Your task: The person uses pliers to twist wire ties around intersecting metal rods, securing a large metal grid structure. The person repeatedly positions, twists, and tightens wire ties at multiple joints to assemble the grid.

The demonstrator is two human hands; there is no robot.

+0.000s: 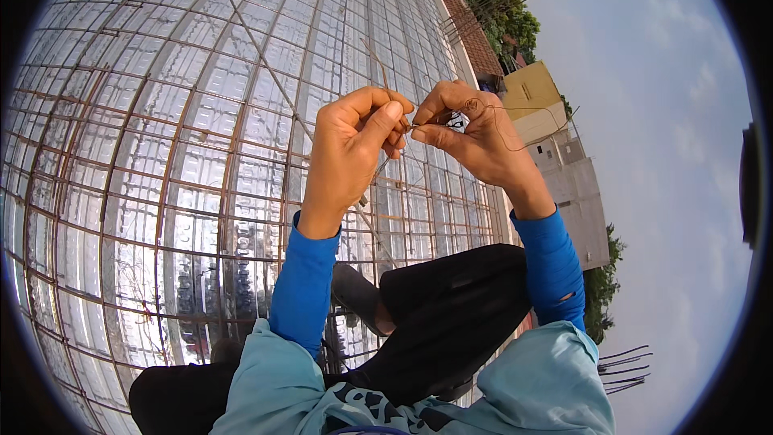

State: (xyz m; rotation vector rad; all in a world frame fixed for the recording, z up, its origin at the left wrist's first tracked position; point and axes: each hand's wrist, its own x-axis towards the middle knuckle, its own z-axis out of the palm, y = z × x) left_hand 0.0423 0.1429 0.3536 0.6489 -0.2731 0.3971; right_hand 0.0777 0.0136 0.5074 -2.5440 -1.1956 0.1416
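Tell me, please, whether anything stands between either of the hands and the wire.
Nothing visible does: the left hand and right hand both pinch the wire directly, and the mesh lies beyond them, not in between.

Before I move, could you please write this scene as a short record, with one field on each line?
Left fingers: pinching thin wire
Right fingers: pinching wire close beside the left ones
Wire shape: thin, with a loose loop at the right
Below: rusty bar grid over shiny metal sheets
Clothing: blue sleeves, dark trousers
Background: yellow building, green trees, sky
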